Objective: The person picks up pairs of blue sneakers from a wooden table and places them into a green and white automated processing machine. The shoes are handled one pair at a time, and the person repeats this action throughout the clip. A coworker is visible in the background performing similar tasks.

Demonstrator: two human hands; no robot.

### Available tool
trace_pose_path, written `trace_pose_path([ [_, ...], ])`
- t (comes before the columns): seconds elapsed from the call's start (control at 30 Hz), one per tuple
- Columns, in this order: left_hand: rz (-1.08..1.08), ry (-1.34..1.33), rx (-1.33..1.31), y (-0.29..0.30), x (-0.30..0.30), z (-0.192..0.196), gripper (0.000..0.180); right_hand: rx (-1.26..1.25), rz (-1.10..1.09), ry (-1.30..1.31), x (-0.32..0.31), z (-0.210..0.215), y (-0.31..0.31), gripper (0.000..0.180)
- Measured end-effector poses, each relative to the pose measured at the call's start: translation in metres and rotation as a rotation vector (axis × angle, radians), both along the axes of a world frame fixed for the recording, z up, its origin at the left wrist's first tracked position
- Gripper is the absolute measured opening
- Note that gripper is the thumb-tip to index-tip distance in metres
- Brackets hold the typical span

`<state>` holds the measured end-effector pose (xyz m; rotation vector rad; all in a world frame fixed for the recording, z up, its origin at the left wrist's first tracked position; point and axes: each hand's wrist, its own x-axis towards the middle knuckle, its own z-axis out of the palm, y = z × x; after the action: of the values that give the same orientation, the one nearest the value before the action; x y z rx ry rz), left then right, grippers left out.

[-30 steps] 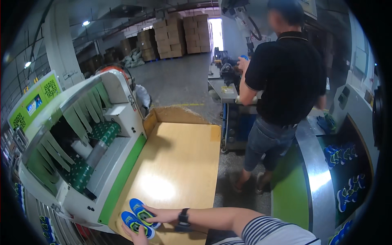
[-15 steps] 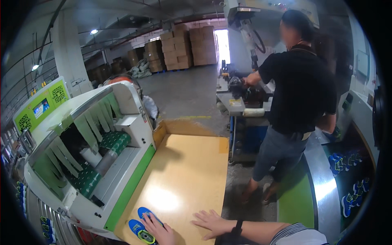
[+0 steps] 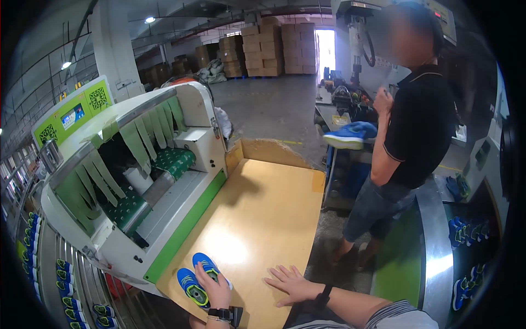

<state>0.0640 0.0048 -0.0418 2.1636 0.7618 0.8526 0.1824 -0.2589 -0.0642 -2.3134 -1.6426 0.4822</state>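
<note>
One white-and-green conveyor machine bears two green rectangular signs. One pale wooden table carries two blue shoes at its near edge; left hand grips them, right hand lies flat, fingers spread.

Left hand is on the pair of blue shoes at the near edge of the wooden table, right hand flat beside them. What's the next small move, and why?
Probably slide the pair of blue shoes forward, toward the green-flapped machine's opening. The left hand rests on them at the wooden table near edge, the right hand lies flat and empty beside them, and the board ahead is bare.
</note>
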Motion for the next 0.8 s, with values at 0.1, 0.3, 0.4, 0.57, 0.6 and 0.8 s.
trace_pose_path([
  [0.1,0.021,0.005,-0.026,-0.003,-0.002,0.002,0.078,0.011,-0.012,0.02,-0.002,0.005,0.001,0.107],
  [0.3,0.038,-0.004,0.033,-0.003,-0.001,0.003,0.074,-0.026,-0.015,0.061,0.001,0.012,0.005,0.105],
  [0.4,0.04,-0.009,0.025,-0.006,0.005,0.003,0.074,0.0,-0.035,0.02,-0.004,0.029,-0.001,0.098],
  [0.57,0.05,0.019,0.037,-0.003,0.001,0.001,0.078,-0.025,-0.093,0.189,0.033,0.081,0.052,0.061],
  [0.6,0.055,0.021,0.025,-0.003,0.0,0.003,0.078,0.173,-0.118,0.08,0.038,0.089,0.067,0.056],
  [0.8,0.03,0.053,0.051,-0.004,0.005,0.006,0.077,0.614,-0.626,0.556,0.163,0.062,0.17,0.071],
])
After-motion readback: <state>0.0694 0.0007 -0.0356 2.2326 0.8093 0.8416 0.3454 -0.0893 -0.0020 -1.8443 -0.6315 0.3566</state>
